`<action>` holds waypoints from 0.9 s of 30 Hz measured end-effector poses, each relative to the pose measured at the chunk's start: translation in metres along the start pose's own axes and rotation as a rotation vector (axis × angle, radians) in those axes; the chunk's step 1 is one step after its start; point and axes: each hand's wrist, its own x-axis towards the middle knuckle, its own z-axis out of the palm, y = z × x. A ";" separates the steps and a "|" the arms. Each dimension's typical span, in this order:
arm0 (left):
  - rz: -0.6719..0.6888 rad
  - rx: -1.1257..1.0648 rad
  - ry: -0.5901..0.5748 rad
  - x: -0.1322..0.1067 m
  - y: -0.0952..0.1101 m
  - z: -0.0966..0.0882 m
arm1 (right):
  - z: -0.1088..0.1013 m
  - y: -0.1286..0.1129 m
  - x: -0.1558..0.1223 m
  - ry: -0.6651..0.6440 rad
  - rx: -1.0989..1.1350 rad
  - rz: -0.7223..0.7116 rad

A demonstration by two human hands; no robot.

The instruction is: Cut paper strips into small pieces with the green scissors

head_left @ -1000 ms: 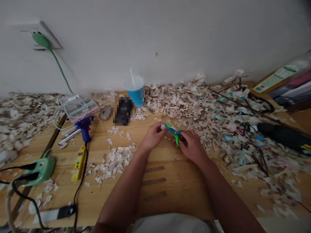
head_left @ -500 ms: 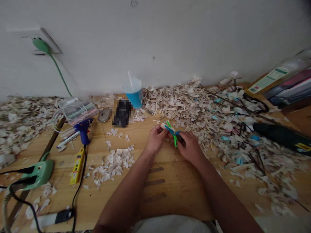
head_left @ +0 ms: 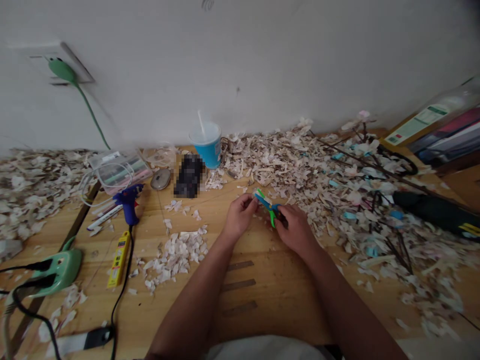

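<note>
My right hand is closed round the handles of a small pair of scissors, blue and bright green. Their blades point up and left, towards my left hand. The fingers of that hand are pinched on a small pale piece, like a petal or shell flake, mostly hidden by the fingers and blades. Both hands are just above the wooden table. To the left of my left forearm lies a small pile of whitish flakes.
A large heap of pale flakes runs along the wall, with thin branches at the right. Leftward are a blue cup, a blue glue gun, a yellow box and a green power strip with cords.
The scissor blades have come closer together beside my left fingertips, and less of the pale piece shows. Both hands stay in nearly the same place.
</note>
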 end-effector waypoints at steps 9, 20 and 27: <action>0.057 0.165 -0.016 -0.003 0.004 -0.002 | 0.000 -0.002 -0.001 -0.011 -0.007 -0.016; 0.066 0.141 -0.017 0.001 -0.002 -0.005 | 0.000 -0.001 0.000 -0.009 0.001 -0.015; 0.179 0.294 -0.055 -0.005 0.007 -0.007 | -0.001 -0.001 -0.001 -0.021 -0.022 -0.021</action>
